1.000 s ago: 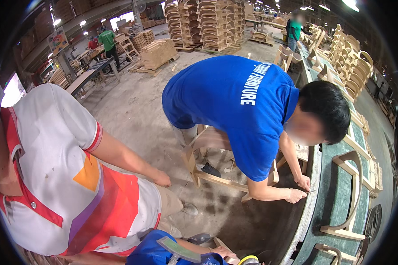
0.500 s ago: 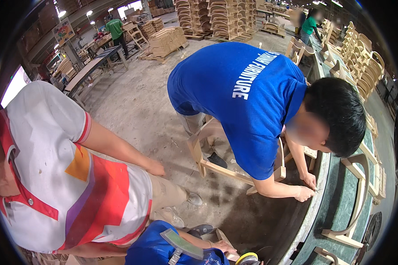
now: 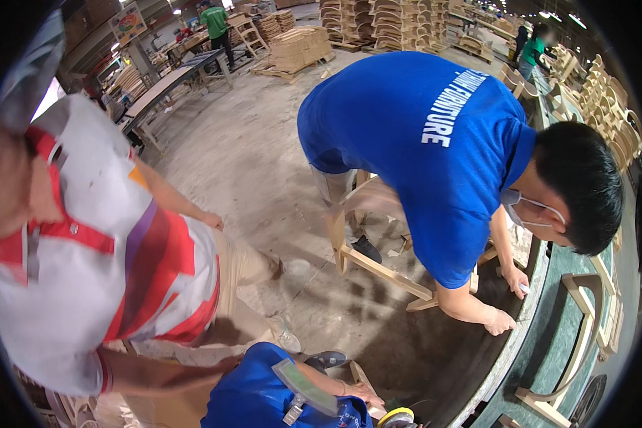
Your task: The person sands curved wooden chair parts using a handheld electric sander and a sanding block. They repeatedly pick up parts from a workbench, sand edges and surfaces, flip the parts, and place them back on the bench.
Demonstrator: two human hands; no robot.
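At the lower edge my left arm, in a blue sleeve, reaches across in front of me. My left hand (image 3: 362, 392) is closed on a pale wooden piece (image 3: 358, 372). Just right of it is a round sander (image 3: 396, 416) with a yellow-rimmed pad, cut off by the lower edge. My right hand does not show. A clip-on badge (image 3: 304, 387) hangs over my blue shirt (image 3: 239, 392) and hides part of my left forearm.
A co-worker in blue (image 3: 421, 135) bends over the green conveyor (image 3: 542, 357), both hands at its metal edge. Curved wooden chair frames (image 3: 574, 342) lie on the belt. A person in a white-and-red shirt (image 3: 157, 278) stands close on my left. Stacked wood parts (image 3: 303, 48) stand behind.
The view has shifted, so the co-worker and conveyor sit further right. The person on my left has moved an arm. My left hand stays on the wooden piece.
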